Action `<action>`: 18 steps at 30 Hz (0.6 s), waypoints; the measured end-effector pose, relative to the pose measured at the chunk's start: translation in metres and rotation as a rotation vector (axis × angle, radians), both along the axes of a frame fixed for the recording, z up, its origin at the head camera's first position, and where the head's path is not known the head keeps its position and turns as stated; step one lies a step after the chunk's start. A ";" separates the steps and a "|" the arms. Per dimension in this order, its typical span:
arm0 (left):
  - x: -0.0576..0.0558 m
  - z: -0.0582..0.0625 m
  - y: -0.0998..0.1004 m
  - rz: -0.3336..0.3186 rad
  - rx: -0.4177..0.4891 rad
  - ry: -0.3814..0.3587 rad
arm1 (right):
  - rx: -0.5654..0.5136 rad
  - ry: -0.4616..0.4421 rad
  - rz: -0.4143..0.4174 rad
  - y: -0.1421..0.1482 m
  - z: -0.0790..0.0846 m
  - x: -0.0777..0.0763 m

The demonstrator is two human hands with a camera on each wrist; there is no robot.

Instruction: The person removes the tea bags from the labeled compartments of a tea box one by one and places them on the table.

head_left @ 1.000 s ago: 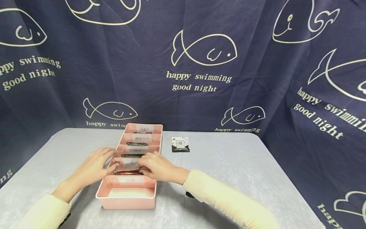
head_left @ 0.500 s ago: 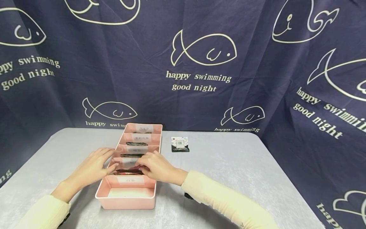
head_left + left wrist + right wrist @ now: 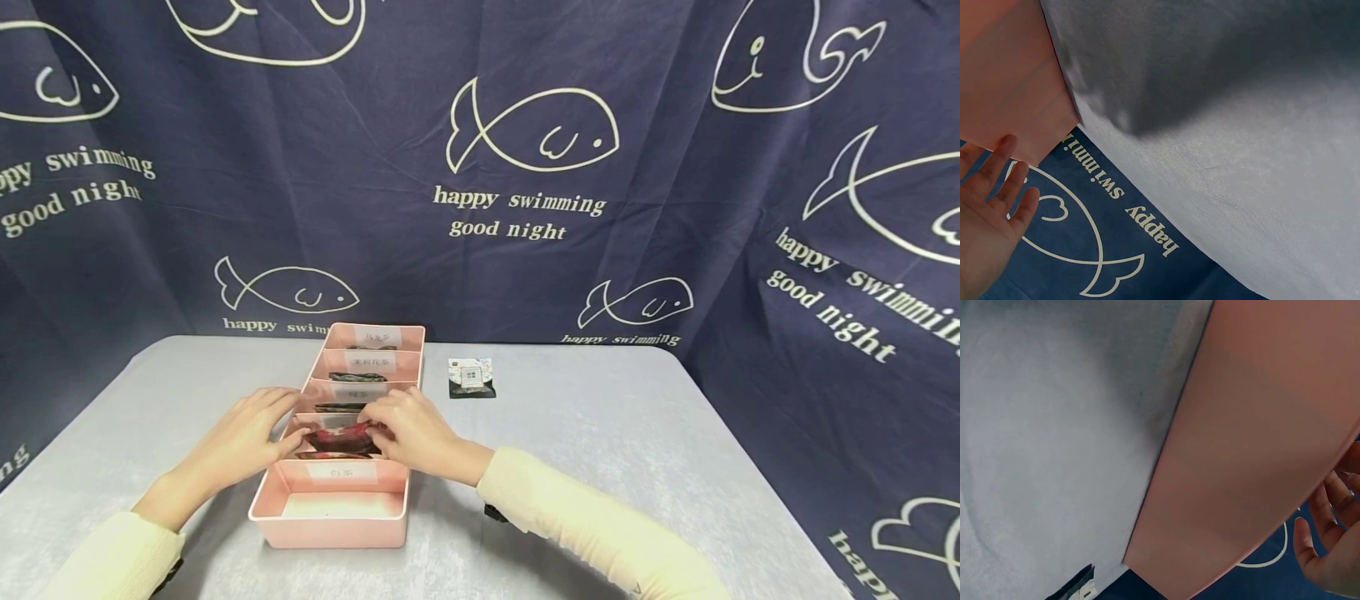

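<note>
A long pink divided box (image 3: 330, 531) stands on the table, its compartments labelled in Chinese characters. My right hand (image 3: 415, 427) reaches over its right rim and pinches the right end of a red tea sachet (image 3: 339, 437) in the second compartment from the front. Another dark and red sachet (image 3: 337, 456) lies just in front of it. At the left rim, my left hand (image 3: 251, 429) has its thumb near the red sachet's left end; contact is unclear. In the left wrist view the left hand's fingers (image 3: 997, 187) are spread, relaxed, beside the box wall.
Behind, dark sachets (image 3: 347, 408) stand in the farther compartments. The front compartment (image 3: 345, 504) shows a bare bottom. A black and white sachet (image 3: 472, 380) lies on the table (image 3: 600, 450) right of the box. A navy fish-print curtain (image 3: 525, 275) hangs behind.
The red sachet has come up into view between the hands, with the right hand's fingers on its right end. The left hand has barely moved.
</note>
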State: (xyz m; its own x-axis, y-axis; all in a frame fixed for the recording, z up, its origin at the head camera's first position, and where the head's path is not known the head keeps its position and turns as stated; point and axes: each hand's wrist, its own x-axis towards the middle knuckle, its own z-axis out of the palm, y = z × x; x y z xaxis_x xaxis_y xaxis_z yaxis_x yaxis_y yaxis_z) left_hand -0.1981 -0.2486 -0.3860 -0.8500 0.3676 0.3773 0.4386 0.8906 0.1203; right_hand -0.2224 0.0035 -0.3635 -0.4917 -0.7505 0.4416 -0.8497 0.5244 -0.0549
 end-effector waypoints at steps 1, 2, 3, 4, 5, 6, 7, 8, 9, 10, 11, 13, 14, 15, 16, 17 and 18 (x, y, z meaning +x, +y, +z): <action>0.000 0.000 0.000 0.001 0.000 -0.003 | -0.008 0.000 -0.002 0.000 0.001 0.000; 0.000 0.000 0.000 0.003 0.001 -0.005 | -0.018 0.002 -0.001 0.001 0.003 0.000; 0.001 0.000 0.000 0.004 0.002 -0.007 | -0.030 0.002 0.001 0.001 0.004 -0.001; 0.001 0.000 0.000 0.005 0.002 -0.008 | -0.037 0.003 -0.001 0.001 0.006 -0.001; 0.001 0.000 0.000 0.005 0.004 -0.008 | -0.044 0.003 -0.003 0.002 0.008 -0.001; 0.001 0.000 0.000 0.004 0.005 -0.008 | -0.052 0.000 -0.005 0.003 0.010 -0.001; 0.001 0.000 0.001 0.003 0.007 -0.008 | -0.058 -0.004 -0.007 0.004 0.013 -0.001; 0.001 0.000 0.001 0.002 0.010 -0.005 | -0.065 -0.007 -0.010 0.005 0.015 -0.001; 0.000 0.000 0.001 0.000 0.011 -0.002 | -0.070 -0.016 -0.014 0.006 0.017 -0.001; 0.000 0.000 0.001 -0.002 0.011 0.001 | -0.078 -0.022 -0.016 0.007 0.019 -0.001; 0.000 0.000 0.001 -0.004 0.012 0.004 | -0.089 -0.027 -0.016 0.008 0.021 -0.001; 0.000 -0.001 0.000 -0.008 0.012 0.010 | -0.113 -0.033 -0.016 0.010 0.025 -0.002; 0.000 -0.001 0.000 -0.010 0.013 0.012 | -0.125 -0.040 -0.016 0.011 0.027 -0.003; -0.001 -0.001 0.000 -0.012 0.014 0.015 | -0.139 -0.048 -0.014 0.013 0.029 -0.003; -0.001 -0.001 0.000 -0.013 0.014 0.016 | -0.152 -0.052 -0.012 0.014 0.031 -0.004; -0.001 -0.001 0.000 -0.014 0.014 0.017 | -0.166 -0.061 -0.011 0.015 0.033 -0.004; -0.001 -0.001 0.000 -0.015 0.015 0.018 | -0.180 -0.070 -0.006 0.017 0.035 -0.005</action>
State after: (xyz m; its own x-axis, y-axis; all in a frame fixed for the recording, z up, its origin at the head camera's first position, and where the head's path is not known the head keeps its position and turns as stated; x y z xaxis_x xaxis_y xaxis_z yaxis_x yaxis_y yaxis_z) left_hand -0.1988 -0.2482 -0.3872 -0.8374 0.3744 0.3982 0.4542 0.8820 0.1259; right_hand -0.2273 0.0201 -0.3289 -0.5304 -0.6592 0.5330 -0.8372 0.5061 -0.2073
